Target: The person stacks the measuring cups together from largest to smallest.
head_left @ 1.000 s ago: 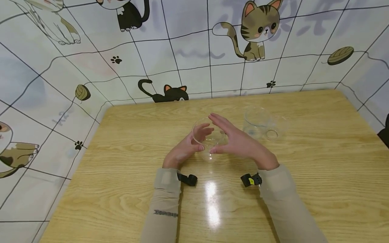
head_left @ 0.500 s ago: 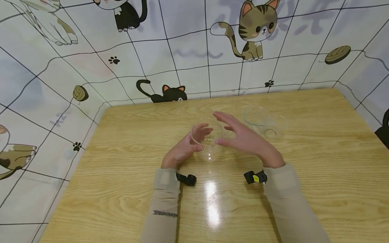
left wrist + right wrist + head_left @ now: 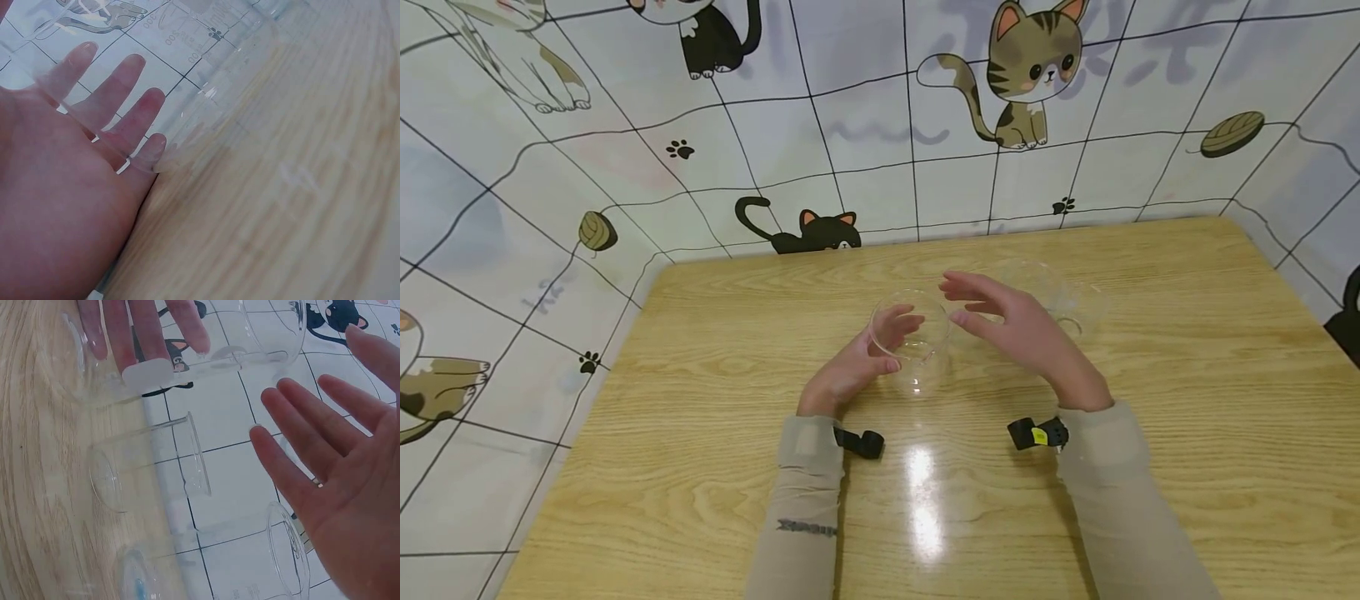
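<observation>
A clear glass beaker (image 3: 919, 347) stands upright near the middle of the table, its rim facing up. My left hand (image 3: 859, 367) cups its left side, thumb at the front and fingers curving behind the glass. Those fingers (image 3: 115, 94) show through the wall in the left wrist view, where faint printed graduations also appear. To the right of the rim, my right hand (image 3: 1022, 325) is raised with relaxed, spread fingers and holds nothing. In the right wrist view, its fingers (image 3: 300, 419) point toward the beaker with a gap between.
Behind the right hand stand a larger clear glass vessel (image 3: 212, 550) with a blue patch at its base and a smaller clear glass (image 3: 150, 464). The wooden table (image 3: 685, 467) backs onto a cat-patterned wall covering (image 3: 872, 125).
My right hand has drawn away from the beaker, up and to the right, its thumb leaving the front of the glass. My left hand and the beaker stay in place.
</observation>
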The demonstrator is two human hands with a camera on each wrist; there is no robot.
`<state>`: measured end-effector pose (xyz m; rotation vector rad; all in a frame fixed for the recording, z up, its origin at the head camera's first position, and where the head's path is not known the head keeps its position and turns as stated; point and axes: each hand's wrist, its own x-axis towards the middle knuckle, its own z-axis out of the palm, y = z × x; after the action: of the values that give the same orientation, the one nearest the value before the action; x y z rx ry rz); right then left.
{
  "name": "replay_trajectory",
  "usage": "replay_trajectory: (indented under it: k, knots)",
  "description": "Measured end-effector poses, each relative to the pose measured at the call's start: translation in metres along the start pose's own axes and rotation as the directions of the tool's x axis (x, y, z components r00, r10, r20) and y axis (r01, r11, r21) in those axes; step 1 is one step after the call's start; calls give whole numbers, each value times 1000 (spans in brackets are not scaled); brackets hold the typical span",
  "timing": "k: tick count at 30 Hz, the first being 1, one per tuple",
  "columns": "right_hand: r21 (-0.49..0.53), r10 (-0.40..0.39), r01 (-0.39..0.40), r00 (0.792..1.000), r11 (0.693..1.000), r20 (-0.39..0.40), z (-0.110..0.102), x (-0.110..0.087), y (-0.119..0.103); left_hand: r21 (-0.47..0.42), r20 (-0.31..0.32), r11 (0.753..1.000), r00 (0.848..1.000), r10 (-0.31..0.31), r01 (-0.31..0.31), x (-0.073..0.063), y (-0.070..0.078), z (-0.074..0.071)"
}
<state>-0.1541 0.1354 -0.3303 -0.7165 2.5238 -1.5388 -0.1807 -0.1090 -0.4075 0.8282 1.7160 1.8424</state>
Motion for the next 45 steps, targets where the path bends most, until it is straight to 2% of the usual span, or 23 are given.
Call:
replay_trajectory:
  k: [5,11,14,18,21,25,33,38,45]
  knots:
    - [-2,-4,4,989,1000,-147,-3,2,20,-4,1,1000,1000,8,-8,0,0,0]
    - [-22,-47,42,949,999,-312,-8,0,25,-31,-3,999,999,37,-37,0,-2,1]
    - [-12,-62,62,930,998,-363,-12,-2,24,-36,-12,999,999,40,-40,0,-6,-1]
    - [19,-54,69,903,997,-426,-16,-8,7,-32,-22,999,999,30,-31,1,-15,-5]
    - [31,-39,60,884,998,-466,-18,-12,-2,-29,-19,999,999,25,-26,1,-13,-5]
    - [46,-21,50,870,998,-492,-21,-12,1,-37,-10,999,1000,30,-30,-1,-4,-1]
    - [44,29,-7,855,999,-518,-28,-11,18,-23,-14,999,999,30,-30,-1,-3,0]
    - [23,65,-62,862,998,-503,-31,-10,35,-21,-15,999,999,31,-31,-2,-3,0]
    - [1,94,-106,881,994,-464,-31,-9,40,-5,-19,1000,999,26,-26,-1,-4,-1]
